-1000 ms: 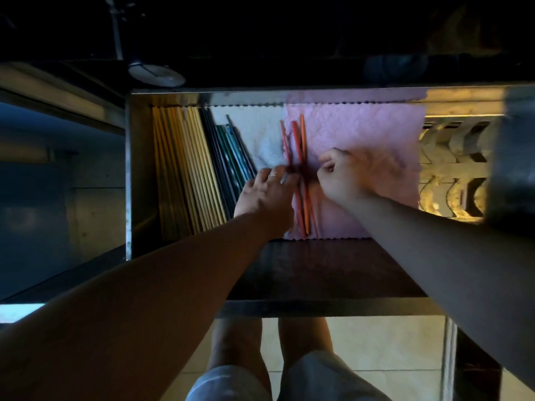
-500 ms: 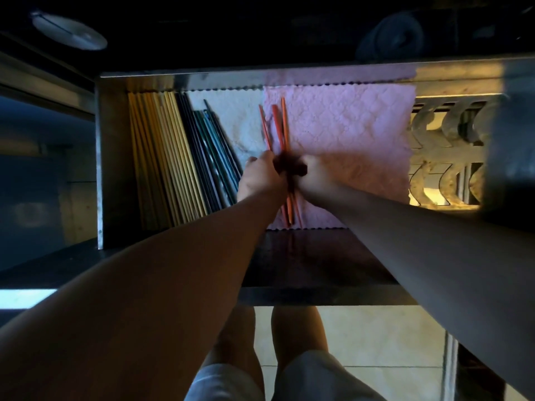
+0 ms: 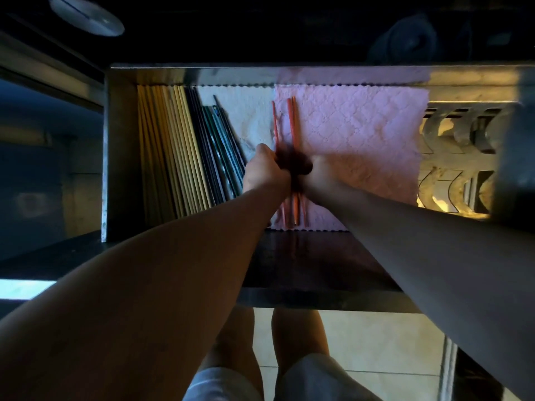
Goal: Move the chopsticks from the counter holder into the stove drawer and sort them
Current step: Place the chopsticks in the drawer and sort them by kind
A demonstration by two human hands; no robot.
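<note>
Clasping, with curled fingers (image 3: pixel 267 153) of left hand (image 3: pixel 265 172) and right hand (image 3: pixel 322 173), the red chopsticks (image 3: pixel 291 120) from 9 and 3 o'clock (fingertips lost in shadow), probably to bunch and square them. Lying on pink cloth (image 3: pixel 362 125) in stove drawer (image 3: pixel 260 75), at 3 o'clock of dark chopsticks (image 3: pixel 214 146) and bamboo chopsticks (image 3: pixel 168 146).

Fig. 1, my body, head cam | L hand (image 3: pixel 265 172) & R hand (image 3: pixel 321 176): bare, fingers lost in dark blur | L forearm (image 3: pixel 173 270), R forearm (image 3: pixel 434 244): bare to frame edge | shorts (image 3: pixel 312 377): pale grey-white cloth, approx. knee-length | legs (image 3: pixel 231 334): bare below hems
</note>
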